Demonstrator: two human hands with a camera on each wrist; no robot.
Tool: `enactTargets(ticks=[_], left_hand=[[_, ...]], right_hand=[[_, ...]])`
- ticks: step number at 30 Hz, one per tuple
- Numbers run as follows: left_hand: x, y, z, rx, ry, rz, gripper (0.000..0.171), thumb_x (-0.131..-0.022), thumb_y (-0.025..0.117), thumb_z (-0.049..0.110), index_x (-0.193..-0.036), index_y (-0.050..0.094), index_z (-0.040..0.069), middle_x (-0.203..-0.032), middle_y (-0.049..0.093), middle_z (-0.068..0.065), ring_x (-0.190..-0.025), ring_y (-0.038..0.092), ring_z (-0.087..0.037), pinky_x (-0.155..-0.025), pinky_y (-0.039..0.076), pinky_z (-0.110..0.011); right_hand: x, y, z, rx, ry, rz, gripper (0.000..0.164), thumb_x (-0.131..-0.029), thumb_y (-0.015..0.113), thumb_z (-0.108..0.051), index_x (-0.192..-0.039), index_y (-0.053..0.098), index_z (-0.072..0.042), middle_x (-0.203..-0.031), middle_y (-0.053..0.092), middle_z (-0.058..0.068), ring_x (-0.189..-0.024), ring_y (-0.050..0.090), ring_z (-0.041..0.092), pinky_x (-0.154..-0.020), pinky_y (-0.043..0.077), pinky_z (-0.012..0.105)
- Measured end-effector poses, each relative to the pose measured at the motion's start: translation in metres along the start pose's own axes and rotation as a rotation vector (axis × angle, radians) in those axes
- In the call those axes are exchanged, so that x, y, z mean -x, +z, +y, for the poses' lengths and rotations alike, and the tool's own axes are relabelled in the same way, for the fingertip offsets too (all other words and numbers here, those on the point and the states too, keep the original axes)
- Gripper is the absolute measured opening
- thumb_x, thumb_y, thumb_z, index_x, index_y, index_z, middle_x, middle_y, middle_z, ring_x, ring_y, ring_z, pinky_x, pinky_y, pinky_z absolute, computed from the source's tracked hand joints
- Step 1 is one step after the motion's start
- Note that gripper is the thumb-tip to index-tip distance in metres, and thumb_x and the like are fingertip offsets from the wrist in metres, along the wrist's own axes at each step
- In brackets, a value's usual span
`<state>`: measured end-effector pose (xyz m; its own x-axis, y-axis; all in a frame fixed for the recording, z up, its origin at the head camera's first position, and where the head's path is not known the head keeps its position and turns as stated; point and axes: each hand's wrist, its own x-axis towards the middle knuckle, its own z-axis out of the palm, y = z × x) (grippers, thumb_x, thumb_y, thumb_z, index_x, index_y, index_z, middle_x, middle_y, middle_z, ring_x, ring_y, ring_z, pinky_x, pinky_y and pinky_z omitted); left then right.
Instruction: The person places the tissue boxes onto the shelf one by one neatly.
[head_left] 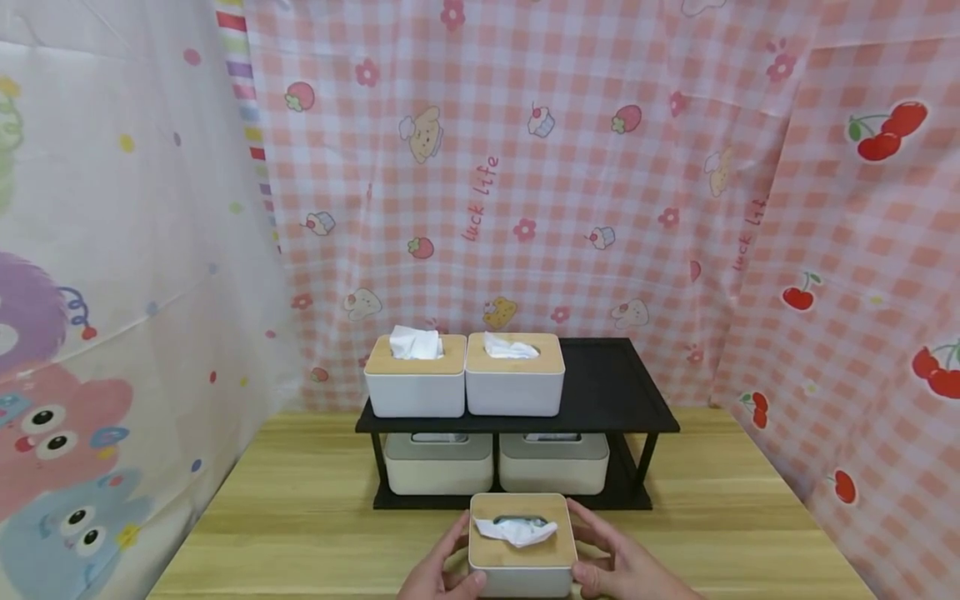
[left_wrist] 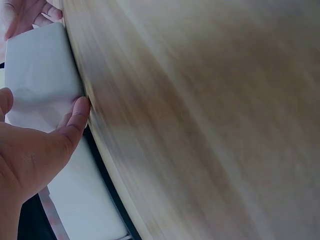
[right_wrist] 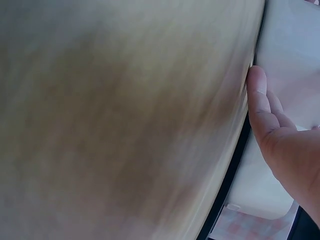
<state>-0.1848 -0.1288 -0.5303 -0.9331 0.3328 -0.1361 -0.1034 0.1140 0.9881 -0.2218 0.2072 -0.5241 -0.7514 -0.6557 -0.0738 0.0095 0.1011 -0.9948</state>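
In the head view, a white tissue box [head_left: 525, 581] with a wood-look lid and a tissue poking from its slot is at the front, before the rack. My left hand [head_left: 444, 565] holds its left side, thumb at the front corner and fingers along the wall. On the opposite side my right hand [head_left: 618, 560] grips it the same way. The left wrist view has the left hand [left_wrist: 42, 150] against the pale box wall [left_wrist: 42, 65]. Fingers of the right hand [right_wrist: 287, 135] lie along the box [right_wrist: 295, 50] in the right wrist view.
Behind stands a black two-tier rack [head_left: 611, 383]. Its upper tier bears two wood-lidded tissue boxes, left [head_left: 416, 393] and middle [head_left: 514, 392]. Below are two grey-lidded ones, left [head_left: 439, 475] and right [head_left: 553, 475]. Patterned curtains [head_left: 480, 275] enclose the wooden table [head_left: 300, 508].
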Motion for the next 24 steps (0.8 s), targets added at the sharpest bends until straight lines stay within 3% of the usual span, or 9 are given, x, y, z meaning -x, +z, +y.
enactTargets(ticks=[5, 13, 24], left_hand=[[-0.0002, 0.0003, 0.0008, -0.006, -0.009, 0.022, 0.092, -0.100, 0.077, 0.035, -0.170, 0.024, 0.008, -0.157, 0.037, -0.045, -0.112, 0.074, -0.039, -0.089, 0.065, -0.047], [0.0015, -0.0022, 0.0009, -0.010, -0.009, 0.003, 0.091, -0.102, 0.075, 0.038, -0.170, 0.023, 0.008, -0.156, 0.038, -0.046, -0.114, 0.073, -0.041, -0.090, 0.065, -0.050], [0.0003, -0.0080, -0.0009, -0.017, -0.014, -0.022, 0.083, -0.104, 0.071, 0.036, -0.171, 0.026, 0.013, -0.154, 0.042, -0.044, -0.115, 0.071, -0.040, -0.093, 0.063, -0.052]], right_hand=[[-0.0002, -0.0005, 0.0005, -0.016, 0.001, -0.002, 0.083, -0.113, 0.056, -0.022, -0.171, -0.001, -0.005, -0.163, 0.017, 0.052, -0.134, 0.061, 0.045, -0.095, 0.063, 0.049], [-0.0001, 0.0001, 0.0018, -0.062, 0.027, -0.011, 0.085, -0.112, 0.058, -0.019, -0.172, -0.002, -0.009, -0.165, 0.016, 0.050, -0.142, 0.052, 0.048, -0.099, 0.060, 0.058], [-0.0008, -0.0011, -0.0001, -0.053, 0.041, -0.002, 0.082, -0.113, 0.056, -0.019, -0.172, 0.001, -0.009, -0.163, 0.021, 0.050, -0.138, 0.056, 0.044, -0.096, 0.062, 0.058]])
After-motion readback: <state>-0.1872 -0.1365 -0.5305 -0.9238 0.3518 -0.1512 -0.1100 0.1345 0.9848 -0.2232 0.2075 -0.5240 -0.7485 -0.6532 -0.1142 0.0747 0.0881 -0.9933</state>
